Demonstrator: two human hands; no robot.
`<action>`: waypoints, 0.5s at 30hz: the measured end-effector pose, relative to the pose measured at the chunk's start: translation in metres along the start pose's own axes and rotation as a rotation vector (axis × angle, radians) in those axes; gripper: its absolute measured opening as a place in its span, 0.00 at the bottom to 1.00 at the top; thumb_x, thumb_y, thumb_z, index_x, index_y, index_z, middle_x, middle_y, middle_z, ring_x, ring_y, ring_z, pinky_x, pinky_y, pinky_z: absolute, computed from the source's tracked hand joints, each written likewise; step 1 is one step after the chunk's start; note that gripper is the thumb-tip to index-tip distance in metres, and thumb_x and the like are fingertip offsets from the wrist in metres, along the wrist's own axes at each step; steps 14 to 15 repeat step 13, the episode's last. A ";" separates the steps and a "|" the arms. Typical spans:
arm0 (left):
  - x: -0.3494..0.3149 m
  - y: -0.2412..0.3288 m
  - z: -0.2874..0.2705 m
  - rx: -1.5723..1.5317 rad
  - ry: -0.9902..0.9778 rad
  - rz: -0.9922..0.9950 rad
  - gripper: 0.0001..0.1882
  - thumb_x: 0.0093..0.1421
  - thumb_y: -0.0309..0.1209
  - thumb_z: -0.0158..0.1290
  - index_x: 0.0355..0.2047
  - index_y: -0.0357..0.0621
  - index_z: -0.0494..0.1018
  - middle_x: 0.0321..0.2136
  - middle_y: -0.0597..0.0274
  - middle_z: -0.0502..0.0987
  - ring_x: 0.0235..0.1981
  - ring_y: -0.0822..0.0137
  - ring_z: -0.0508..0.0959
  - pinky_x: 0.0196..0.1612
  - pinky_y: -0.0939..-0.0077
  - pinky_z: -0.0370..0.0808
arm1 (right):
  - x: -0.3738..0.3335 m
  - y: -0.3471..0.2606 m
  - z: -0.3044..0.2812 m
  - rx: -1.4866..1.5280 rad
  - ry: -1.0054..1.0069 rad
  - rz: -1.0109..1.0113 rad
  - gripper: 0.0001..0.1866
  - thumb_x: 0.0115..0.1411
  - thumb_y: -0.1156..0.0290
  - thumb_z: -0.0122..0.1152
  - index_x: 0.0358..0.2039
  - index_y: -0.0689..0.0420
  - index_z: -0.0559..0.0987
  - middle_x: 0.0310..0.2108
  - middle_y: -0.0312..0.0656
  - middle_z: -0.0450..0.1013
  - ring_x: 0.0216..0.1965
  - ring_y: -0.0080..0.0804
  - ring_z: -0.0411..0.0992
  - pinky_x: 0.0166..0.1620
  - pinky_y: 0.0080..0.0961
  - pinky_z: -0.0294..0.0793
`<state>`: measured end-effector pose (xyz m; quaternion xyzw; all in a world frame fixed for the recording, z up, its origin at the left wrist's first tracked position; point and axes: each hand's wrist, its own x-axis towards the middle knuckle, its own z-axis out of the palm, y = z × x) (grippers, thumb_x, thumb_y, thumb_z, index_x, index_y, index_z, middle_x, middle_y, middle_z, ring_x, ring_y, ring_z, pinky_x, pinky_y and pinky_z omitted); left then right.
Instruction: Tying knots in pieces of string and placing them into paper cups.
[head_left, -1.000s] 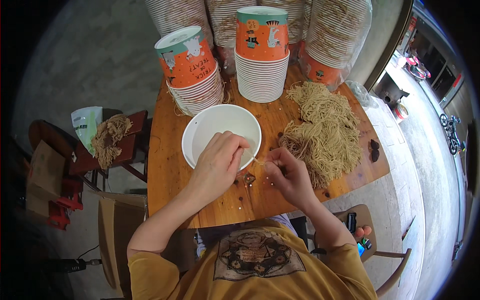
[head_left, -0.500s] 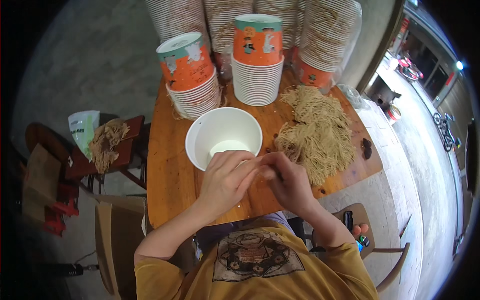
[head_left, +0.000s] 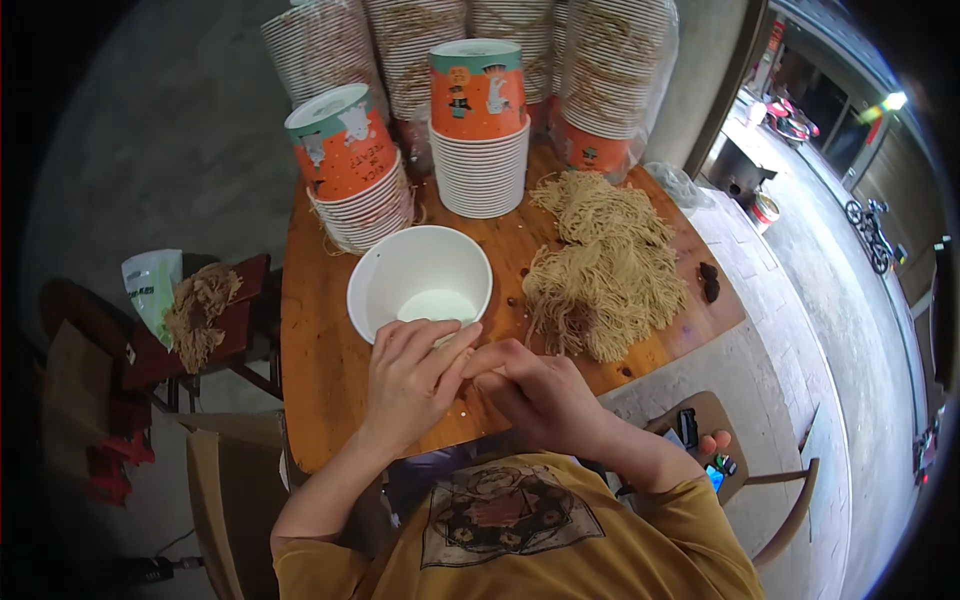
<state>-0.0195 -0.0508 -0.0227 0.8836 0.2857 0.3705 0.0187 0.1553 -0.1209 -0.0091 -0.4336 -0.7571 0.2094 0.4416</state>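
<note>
A white paper bucket stands with its mouth up at the near middle of the wooden table. At its near rim my left hand has its fingers bent and pressed together towards the thumb. My right hand is closed against it, with fingertips meeting those of the left. Whatever lies between the fingertips is hidden or too small to name. To the right of the bucket lies a loose heap of tan string, apart from both hands.
Stacked orange-and-teal paper buckets stand upside down behind, beside a tilted stack. Taller bagged stacks rise at the back. Small dark lumps lie near the table's right edge. A cardboard box is at lower left, a wooden chair at lower right.
The whole view has shifted, so the table sits slightly further left and lower. My hands stay together by the bucket's near rim; the right hand has turned a little and its index finger now shows straighter.
</note>
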 end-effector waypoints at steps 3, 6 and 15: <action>0.001 0.004 -0.001 -0.050 0.033 0.016 0.20 0.50 0.27 0.57 0.46 0.49 0.75 0.40 0.66 0.75 0.40 0.64 0.74 0.47 0.66 0.66 | 0.003 -0.001 -0.001 0.040 -0.003 0.011 0.07 0.60 0.78 0.54 0.40 0.58 0.72 0.35 0.44 0.73 0.27 0.37 0.73 0.30 0.25 0.71; -0.005 -0.001 0.004 -0.067 0.068 0.048 0.22 0.48 0.26 0.58 0.47 0.50 0.75 0.42 0.66 0.75 0.40 0.65 0.75 0.47 0.65 0.66 | 0.007 -0.004 -0.002 0.130 -0.007 0.049 0.07 0.60 0.80 0.53 0.40 0.59 0.72 0.34 0.42 0.74 0.26 0.32 0.73 0.31 0.23 0.71; -0.013 -0.011 0.013 -0.069 0.094 0.008 0.19 0.52 0.30 0.58 0.46 0.53 0.76 0.43 0.66 0.75 0.41 0.66 0.75 0.49 0.63 0.64 | 0.014 -0.025 -0.010 0.299 -0.156 -0.059 0.11 0.61 0.75 0.53 0.45 0.52 0.71 0.26 0.43 0.75 0.28 0.30 0.77 0.30 0.24 0.72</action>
